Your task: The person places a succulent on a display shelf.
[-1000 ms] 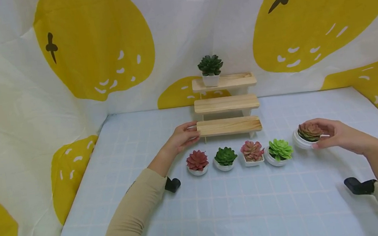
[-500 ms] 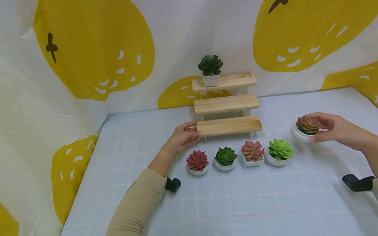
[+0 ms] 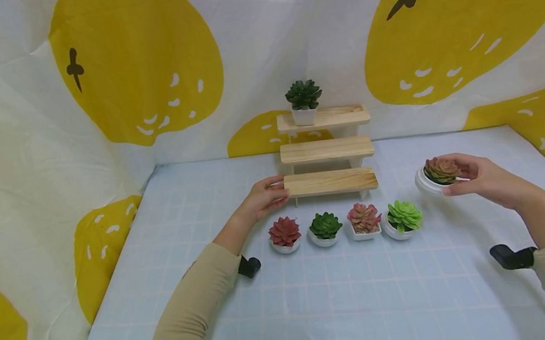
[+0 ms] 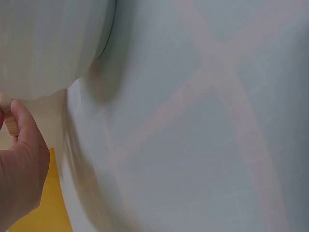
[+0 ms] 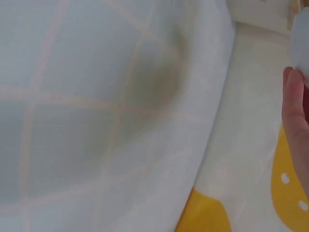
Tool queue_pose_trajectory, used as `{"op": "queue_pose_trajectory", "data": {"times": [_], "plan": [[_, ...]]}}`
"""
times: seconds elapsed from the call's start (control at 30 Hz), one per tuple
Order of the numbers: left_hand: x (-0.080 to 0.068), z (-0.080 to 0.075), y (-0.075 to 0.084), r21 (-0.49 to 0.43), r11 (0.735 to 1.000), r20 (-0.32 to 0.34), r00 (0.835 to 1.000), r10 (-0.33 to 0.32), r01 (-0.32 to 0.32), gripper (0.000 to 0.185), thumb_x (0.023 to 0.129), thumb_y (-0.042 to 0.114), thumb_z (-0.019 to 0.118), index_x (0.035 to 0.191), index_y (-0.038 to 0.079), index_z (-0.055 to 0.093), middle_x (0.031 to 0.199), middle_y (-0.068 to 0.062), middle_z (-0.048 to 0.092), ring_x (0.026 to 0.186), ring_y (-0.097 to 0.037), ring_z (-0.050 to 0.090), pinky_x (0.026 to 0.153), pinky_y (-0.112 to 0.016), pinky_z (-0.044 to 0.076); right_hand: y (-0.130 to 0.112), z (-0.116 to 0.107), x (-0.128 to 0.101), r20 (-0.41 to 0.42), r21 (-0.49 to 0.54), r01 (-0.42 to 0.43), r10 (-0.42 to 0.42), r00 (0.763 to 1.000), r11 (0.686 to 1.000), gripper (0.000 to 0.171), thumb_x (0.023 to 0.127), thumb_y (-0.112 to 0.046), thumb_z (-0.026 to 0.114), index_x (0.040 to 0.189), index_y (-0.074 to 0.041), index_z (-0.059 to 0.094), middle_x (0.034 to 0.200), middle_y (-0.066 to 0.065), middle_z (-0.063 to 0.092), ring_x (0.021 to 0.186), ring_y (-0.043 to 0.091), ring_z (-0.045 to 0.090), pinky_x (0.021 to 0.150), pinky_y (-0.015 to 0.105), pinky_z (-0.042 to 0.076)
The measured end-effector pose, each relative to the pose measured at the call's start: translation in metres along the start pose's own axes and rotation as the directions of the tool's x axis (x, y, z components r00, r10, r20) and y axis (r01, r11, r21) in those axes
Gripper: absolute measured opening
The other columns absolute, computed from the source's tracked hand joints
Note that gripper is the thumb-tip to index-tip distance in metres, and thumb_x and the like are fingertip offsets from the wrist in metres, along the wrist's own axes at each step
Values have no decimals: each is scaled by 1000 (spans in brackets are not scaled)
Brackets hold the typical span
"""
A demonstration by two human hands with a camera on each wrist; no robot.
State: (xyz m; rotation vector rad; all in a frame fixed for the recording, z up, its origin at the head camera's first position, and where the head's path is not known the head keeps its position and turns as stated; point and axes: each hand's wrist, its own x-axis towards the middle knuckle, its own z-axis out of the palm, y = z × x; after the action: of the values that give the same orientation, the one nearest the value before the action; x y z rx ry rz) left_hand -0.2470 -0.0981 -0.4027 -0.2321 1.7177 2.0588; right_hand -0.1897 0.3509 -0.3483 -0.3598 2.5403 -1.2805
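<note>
My left hand (image 3: pixel 264 198) grips the left end of the lowest shelf of a three-tier wooden stand (image 3: pixel 330 182); the left wrist view shows its thumb and fingers around the wooden edge (image 4: pixel 11 123). In my right hand (image 3: pixel 486 179) is a brownish-red succulent (image 3: pixel 441 171) in a round white pot (image 3: pixel 428 185), pinched at the side and raised over the table, right of the stand. The right wrist view catches only the fingers (image 5: pixel 293 94) against the white pot (image 5: pixel 300 46). A dark green succulent (image 3: pixel 303 94) in a square white pot stands on the top shelf, left of its middle.
Before the stand, a row of potted succulents sits on the checked cloth (image 3: pixel 349 307): dark red (image 3: pixel 284 231), green (image 3: pixel 325 225), pink (image 3: pixel 364 217) and bright green (image 3: pixel 404 215). A white curtain with yellow fruit prints (image 3: pixel 139 62) hangs behind and at the left.
My right hand has lifted the brownish-red succulent, moving it up, away from me and slightly left. The left hand has stayed on the lowest shelf.
</note>
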Motion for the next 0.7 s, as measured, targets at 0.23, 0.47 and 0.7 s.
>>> {"op": "queue_pose_trajectory", "data": {"times": [0.23,0.47,0.7], "plan": [[0,0,-1,0,1000,0,1000,6,-6,53,88,-7,57,138,5,43,132,-17,48,95,-19,55,81,-27,53,-9,-3,6,-7,-7,-17,17,1000,1000,54,89,-13,63,137,-21,39,120,-21,42,106,0,37,82,20,44],[0,0,-1,-3,1000,1,1000,8,-8,53,88,-8,57,138,5,43,131,-17,48,95,-19,55,77,-25,54,-20,-3,12,-56,22,-55,56,997,998,57,88,-15,64,139,-19,37,118,-24,43,107,1,39,78,9,41],[0,0,0,0,1000,-4,1000,-3,3,53,88,-8,57,138,6,43,132,-17,48,95,-19,55,82,-28,53,-34,-6,22,-70,34,-49,51,996,998,56,90,-15,62,139,-23,37,117,-23,44,107,2,40,92,22,44]]}}
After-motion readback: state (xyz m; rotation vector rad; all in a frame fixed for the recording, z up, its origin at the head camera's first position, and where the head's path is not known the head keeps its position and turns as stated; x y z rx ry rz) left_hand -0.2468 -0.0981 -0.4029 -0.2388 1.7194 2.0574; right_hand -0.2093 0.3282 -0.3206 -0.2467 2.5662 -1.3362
